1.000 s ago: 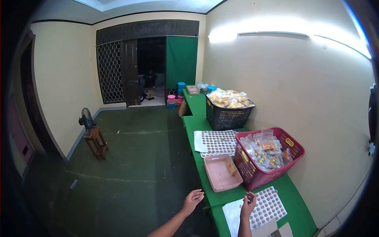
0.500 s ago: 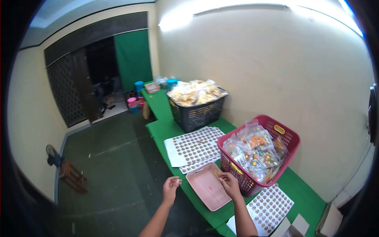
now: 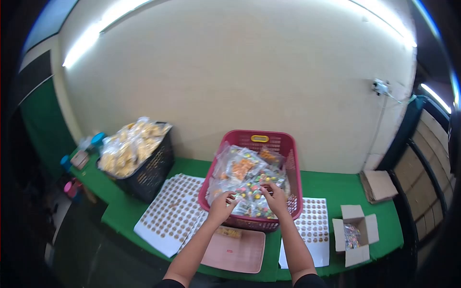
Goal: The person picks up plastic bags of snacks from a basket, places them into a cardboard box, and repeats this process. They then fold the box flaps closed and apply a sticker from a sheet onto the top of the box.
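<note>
Over the front of a magenta basket (image 3: pixel 296 192), both of my hands reach to the clear plastic bags (image 3: pixel 249 165) heaped inside. The bags hold orange pieces and colourful round pieces. My left hand (image 3: pixel 223 205) has its fingers partly bent at the near left bags. To its right, my right hand (image 3: pixel 275 198) has its fingers apart over the bags with colourful pieces. Neither hand shows a bag gripped. Just below the basket lies a shallow pink tray (image 3: pixel 240 257), with a small packet of yellowish pieces (image 3: pixel 228 232) at its far edge.
A black basket (image 3: pixel 156 165) piled with bags of yellowish snacks stands left. Sheets with rows of round brown stickers (image 3: pixel 168 211) (image 3: pixel 314 225) flank the magenta basket. At right are an open carton (image 3: pixel 370 228) of small packets and flat cardboard (image 3: pixel 379 185). The wall rises behind.
My view has swung right. Both hands have moved from the pink tray up to the bags in the magenta basket. The right hand has left the small yellowish packet in the tray.
</note>
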A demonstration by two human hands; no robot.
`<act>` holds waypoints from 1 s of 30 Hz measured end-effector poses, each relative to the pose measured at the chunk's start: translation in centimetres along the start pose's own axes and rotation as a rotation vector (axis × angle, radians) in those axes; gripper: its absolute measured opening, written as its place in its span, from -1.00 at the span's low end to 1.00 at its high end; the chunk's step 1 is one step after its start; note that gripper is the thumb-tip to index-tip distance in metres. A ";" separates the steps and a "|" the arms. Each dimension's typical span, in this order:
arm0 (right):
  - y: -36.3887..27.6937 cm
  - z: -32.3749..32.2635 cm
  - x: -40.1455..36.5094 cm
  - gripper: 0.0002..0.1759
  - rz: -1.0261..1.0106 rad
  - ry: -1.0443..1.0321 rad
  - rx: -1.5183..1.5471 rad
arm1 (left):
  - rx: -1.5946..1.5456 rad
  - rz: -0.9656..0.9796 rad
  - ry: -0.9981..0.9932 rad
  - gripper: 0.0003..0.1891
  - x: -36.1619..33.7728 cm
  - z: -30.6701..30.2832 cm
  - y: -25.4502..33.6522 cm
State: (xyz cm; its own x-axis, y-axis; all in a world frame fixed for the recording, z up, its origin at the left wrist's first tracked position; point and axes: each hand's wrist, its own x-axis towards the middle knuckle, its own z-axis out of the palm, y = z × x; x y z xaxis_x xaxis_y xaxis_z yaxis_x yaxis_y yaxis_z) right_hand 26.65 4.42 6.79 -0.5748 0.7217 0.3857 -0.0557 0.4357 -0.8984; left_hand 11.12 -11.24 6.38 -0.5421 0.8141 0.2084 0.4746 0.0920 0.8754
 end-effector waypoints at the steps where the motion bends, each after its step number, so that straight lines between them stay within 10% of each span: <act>1: 0.7 0.1 0.7 -0.79 0.007 0.032 -0.146 | -0.021 0.024 -0.045 -0.64 1.7 0.8 -0.6; 4: 4.0 0.2 0.2 -0.66 0.067 -0.094 -0.690 | 0.607 0.238 -0.151 -0.44 5.2 4.0 -3.5; 7: 5.5 0.1 -0.5 -0.58 0.205 -0.372 -0.806 | 0.702 0.065 -0.484 -0.47 6.4 4.9 -4.0; 9: 5.5 0.1 -0.9 -0.54 0.321 -0.536 -0.748 | 0.522 0.038 -0.365 -0.57 5.9 4.5 -2.3; 11: 5.5 0.3 -0.6 -0.45 0.021 -0.057 -0.819 | 0.100 0.211 0.159 -0.63 5.9 3.7 -2.0; 14: 3.3 0.2 0.2 -0.35 0.031 0.082 -0.664 | -0.112 0.266 0.194 -0.69 6.3 3.2 -2.8; 18: 1.4 0.7 0.4 -0.27 0.081 0.142 -0.320 | -0.704 -0.144 -0.042 -0.77 5.9 3.9 -1.3; 23: 2.1 0.5 -0.6 0.00 0.558 0.379 0.462 | -0.978 -0.093 -0.144 -0.70 3.7 5.4 0.5; 30: -4.4 -9.2 -8.5 0.06 0.135 0.508 0.768 | -1.046 -0.075 -0.369 -0.62 -3.4 10.4 10.0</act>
State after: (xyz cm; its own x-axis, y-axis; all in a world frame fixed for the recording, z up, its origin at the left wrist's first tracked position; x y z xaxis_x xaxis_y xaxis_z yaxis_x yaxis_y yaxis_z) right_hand 39.30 1.29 9.34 -0.1996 0.9683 0.1503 -0.6434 -0.0138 -0.7654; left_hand 24.90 -7.10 9.89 -0.2225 0.9635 0.1490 -0.4638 -0.2390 0.8531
